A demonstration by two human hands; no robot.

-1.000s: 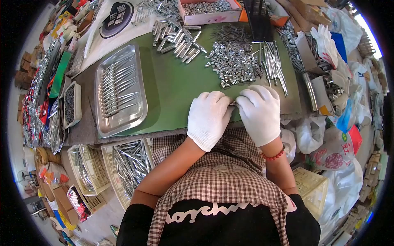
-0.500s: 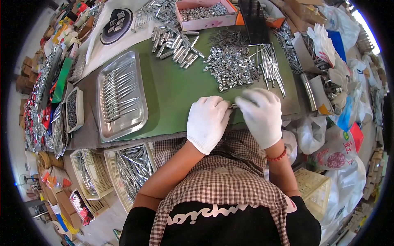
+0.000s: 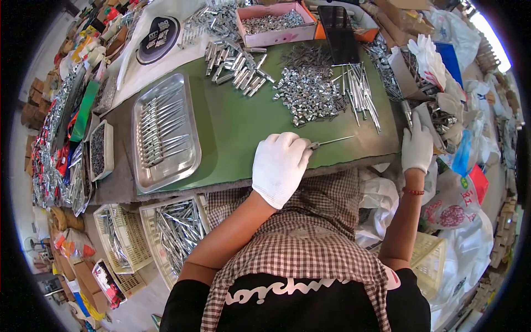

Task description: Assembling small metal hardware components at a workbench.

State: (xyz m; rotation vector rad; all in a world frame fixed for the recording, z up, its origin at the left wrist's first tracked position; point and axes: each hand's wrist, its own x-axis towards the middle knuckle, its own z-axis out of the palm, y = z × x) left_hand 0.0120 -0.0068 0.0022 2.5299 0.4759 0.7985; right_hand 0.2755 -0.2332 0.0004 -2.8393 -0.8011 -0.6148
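R. hand (image 3: 417, 148): moved rt., away from L. hand (image 3: 281, 169), now on metal tube (image 3: 407, 113); fingers curled round its near end.
L. hand: fingers pinching thin rod (image 3: 335, 141).
Rod: over green mat (image 3: 235, 130), tip to rt.

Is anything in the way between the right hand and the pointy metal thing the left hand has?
Nothing visible stands between the right hand and the pointy metal piece in the left hand. The loose metal rods lie just beyond that path.
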